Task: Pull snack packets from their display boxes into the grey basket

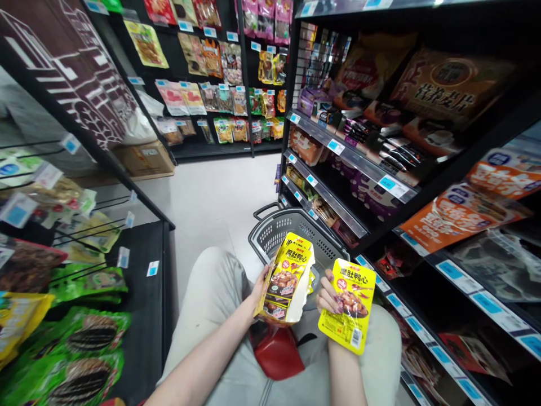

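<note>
From here I see a red leather-like item (279,356) at the seated person's lap. Just beyond, the left hand (258,290) grips a torn-edged yellow box (284,276) by its side, while the right hand's (329,293) fingers are clamped on the left edge of a yellow packet (357,282). A grey basket (261,232) stands past them, then a cardboard box (146,159) and racks of hanging snack bags (231,62).

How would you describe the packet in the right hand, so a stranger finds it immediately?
Start at the grey basket between the shelves, then look nearer, to the right hand. It holds the flat yellow packet with a barcode near the bottom, unlike the bulkier yellow box, with a torn white edge, in the left hand.
</note>
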Demonstrator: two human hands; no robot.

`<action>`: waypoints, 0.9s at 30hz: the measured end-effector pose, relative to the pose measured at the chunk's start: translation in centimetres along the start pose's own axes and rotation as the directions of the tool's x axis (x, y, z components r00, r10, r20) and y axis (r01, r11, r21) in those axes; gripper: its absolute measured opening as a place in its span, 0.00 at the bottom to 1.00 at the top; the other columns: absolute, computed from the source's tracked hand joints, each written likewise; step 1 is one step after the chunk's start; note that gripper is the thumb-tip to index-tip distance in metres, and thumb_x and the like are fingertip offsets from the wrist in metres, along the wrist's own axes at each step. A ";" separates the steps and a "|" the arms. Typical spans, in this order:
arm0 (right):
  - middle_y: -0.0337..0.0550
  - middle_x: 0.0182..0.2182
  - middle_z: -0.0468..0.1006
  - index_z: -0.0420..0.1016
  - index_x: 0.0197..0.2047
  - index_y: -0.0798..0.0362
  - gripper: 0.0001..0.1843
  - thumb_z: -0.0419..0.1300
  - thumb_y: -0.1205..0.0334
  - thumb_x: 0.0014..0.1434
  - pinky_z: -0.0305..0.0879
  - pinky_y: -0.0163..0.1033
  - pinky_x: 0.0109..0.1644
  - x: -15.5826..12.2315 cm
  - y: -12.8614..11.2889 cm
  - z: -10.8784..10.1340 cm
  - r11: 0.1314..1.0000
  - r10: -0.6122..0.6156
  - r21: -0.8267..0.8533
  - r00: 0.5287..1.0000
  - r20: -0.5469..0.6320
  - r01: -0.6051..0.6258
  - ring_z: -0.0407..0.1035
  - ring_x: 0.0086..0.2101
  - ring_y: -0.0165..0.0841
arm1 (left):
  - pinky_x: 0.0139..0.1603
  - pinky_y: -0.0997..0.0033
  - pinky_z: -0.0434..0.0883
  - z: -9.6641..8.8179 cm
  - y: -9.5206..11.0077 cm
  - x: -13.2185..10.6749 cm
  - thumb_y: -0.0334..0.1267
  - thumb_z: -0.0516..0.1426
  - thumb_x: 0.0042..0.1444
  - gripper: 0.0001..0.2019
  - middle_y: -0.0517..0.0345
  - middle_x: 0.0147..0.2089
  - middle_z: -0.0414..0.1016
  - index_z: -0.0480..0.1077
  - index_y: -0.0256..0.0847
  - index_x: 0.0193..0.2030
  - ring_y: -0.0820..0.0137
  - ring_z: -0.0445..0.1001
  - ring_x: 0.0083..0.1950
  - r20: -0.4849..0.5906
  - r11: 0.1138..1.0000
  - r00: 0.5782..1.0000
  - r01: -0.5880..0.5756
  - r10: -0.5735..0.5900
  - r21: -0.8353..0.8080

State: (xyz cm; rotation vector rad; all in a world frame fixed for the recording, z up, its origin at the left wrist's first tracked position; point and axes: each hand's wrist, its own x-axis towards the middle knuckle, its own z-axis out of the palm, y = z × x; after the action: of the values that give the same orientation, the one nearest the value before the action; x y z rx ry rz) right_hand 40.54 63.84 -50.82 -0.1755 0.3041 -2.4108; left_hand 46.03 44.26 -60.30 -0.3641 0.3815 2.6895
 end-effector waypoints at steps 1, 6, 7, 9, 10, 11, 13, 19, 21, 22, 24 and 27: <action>0.25 0.19 0.55 0.63 0.37 0.48 0.15 0.66 0.54 0.54 0.41 0.28 0.12 0.0 -0.1 -0.1 1.000 0.005 0.013 1.000 0.002 -0.005 0.37 0.13 0.18 | 0.55 0.50 0.68 0.2 0.0 -0.1 0.64 0.45 0.58 0.38 0.41 0.48 0.79 0.69 0.32 0.60 0.52 0.77 0.51 0.011 1.000 1.000 0.000 0.000 0.004; 0.26 0.20 0.55 0.62 0.37 0.48 0.10 0.62 0.62 0.58 0.49 0.26 0.14 0.4 -0.6 -0.9 0.992 0.023 0.121 0.996 0.081 -0.033 0.43 0.14 0.19 | 0.54 0.51 0.68 0.8 -0.1 -0.5 0.64 0.47 0.58 0.39 0.40 0.48 0.79 0.68 0.30 0.60 0.51 0.77 0.49 0.049 1.000 0.999 -0.007 0.007 0.009; 0.26 0.20 0.55 0.62 0.37 0.49 0.10 0.62 0.63 0.58 0.51 0.25 0.15 0.5 -0.7 -1.1 0.989 0.023 0.146 0.995 0.096 -0.037 0.45 0.14 0.19 | 0.53 0.51 0.69 0.8 0.0 -0.5 0.64 0.47 0.57 0.39 0.40 0.48 0.79 0.68 0.30 0.60 0.51 0.78 0.48 0.051 1.000 0.999 -0.006 0.006 0.011; 0.27 0.21 0.56 0.62 0.36 0.49 0.09 0.60 0.65 0.59 0.54 0.25 0.16 0.7 -0.8 -1.5 0.983 0.022 0.181 0.994 0.108 -0.042 0.47 0.14 0.19 | 0.52 0.52 0.69 0.6 0.0 -0.4 0.64 0.48 0.57 0.39 0.39 0.47 0.79 0.68 0.29 0.60 0.51 0.78 0.46 0.054 1.000 0.999 -0.004 0.004 0.012; 0.27 0.21 0.56 0.62 0.36 0.49 0.08 0.60 0.66 0.60 0.55 0.24 0.17 0.8 -0.8 -1.7 0.982 0.023 0.186 0.994 0.105 -0.043 0.47 0.14 0.19 | 0.52 0.52 0.70 0.6 0.0 -0.3 0.64 0.48 0.56 0.39 0.39 0.47 0.79 0.68 0.29 0.59 0.51 0.78 0.46 0.052 1.000 0.999 -0.001 0.000 0.012; 0.27 0.21 0.56 0.62 0.36 0.49 0.08 0.59 0.67 0.60 0.55 0.24 0.17 0.8 -0.8 -1.8 0.983 0.027 0.181 0.995 0.097 -0.044 0.48 0.14 0.19 | 0.51 0.52 0.70 0.5 0.0 -0.3 0.64 0.48 0.56 0.39 0.39 0.47 0.79 0.68 0.29 0.59 0.51 0.78 0.46 0.047 1.000 0.999 0.004 -0.004 0.010; 0.27 0.20 0.55 0.62 0.35 0.49 0.08 0.58 0.68 0.61 0.55 0.23 0.17 0.7 -0.8 -1.8 0.989 0.036 0.139 0.997 0.061 -0.045 0.47 0.14 0.19 | 0.52 0.52 0.70 0.4 0.0 -0.3 0.65 0.49 0.55 0.39 0.39 0.46 0.79 0.69 0.30 0.58 0.50 0.78 0.47 0.026 1.000 1.000 0.015 -0.015 0.006; 0.27 0.21 0.55 0.64 0.36 0.49 0.09 0.63 0.64 0.57 0.50 0.25 0.15 0.2 -0.5 -0.3 0.999 -0.047 0.020 0.993 -0.108 0.049 0.41 0.15 0.19 | 0.57 0.49 0.67 0.7 0.0 -0.5 0.63 0.46 0.58 0.37 0.40 0.47 0.79 0.68 0.29 0.58 0.49 0.76 0.51 -0.043 1.000 0.999 -0.019 0.019 0.004; 0.27 0.21 0.54 0.64 0.36 0.48 0.11 0.64 0.59 0.55 0.47 0.27 0.14 0.1 -0.3 0.1 0.996 -0.080 -0.050 0.986 -0.145 0.073 0.38 0.15 0.20 | 0.57 0.48 0.66 0.8 0.0 -0.5 0.62 0.45 0.59 0.37 0.41 0.48 0.79 0.68 0.29 0.58 0.48 0.75 0.53 -0.045 1.000 0.999 -0.022 0.023 0.012; 0.27 0.21 0.53 0.64 0.36 0.48 0.13 0.65 0.57 0.54 0.46 0.27 0.14 0.1 -0.2 0.3 0.993 -0.086 -0.093 0.985 -0.152 0.072 0.37 0.15 0.20 | 0.57 0.48 0.66 0.8 0.0 -0.5 0.62 0.45 0.59 0.37 0.41 0.48 0.79 0.68 0.29 0.59 0.48 0.75 0.53 -0.043 1.000 0.999 -0.021 0.022 0.017; 0.27 0.21 0.51 0.64 0.35 0.48 0.17 0.67 0.51 0.51 0.43 0.28 0.15 0.2 -0.1 0.4 0.983 -0.081 -0.176 0.985 -0.150 0.054 0.36 0.16 0.19 | 0.57 0.48 0.67 0.9 0.0 -0.5 0.62 0.45 0.59 0.37 0.41 0.48 0.79 0.69 0.30 0.59 0.48 0.75 0.53 -0.035 0.999 0.999 -0.025 0.026 0.023; 0.26 0.21 0.49 0.63 0.35 0.48 0.24 0.68 0.42 0.46 0.39 0.29 0.15 0.3 -0.1 0.1 0.961 -0.089 -0.274 0.986 -0.143 0.047 0.35 0.16 0.20 | 0.58 0.47 0.66 1.2 -0.1 -0.6 0.62 0.45 0.59 0.36 0.42 0.48 0.79 0.70 0.31 0.58 0.48 0.75 0.54 -0.036 0.999 0.999 -0.039 0.040 0.017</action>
State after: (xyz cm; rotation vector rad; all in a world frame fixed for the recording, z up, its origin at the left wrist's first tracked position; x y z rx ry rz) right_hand 40.23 63.72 -50.67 -0.1232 0.7101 -2.4480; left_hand 46.36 44.49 -59.07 -0.4058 0.4258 2.7197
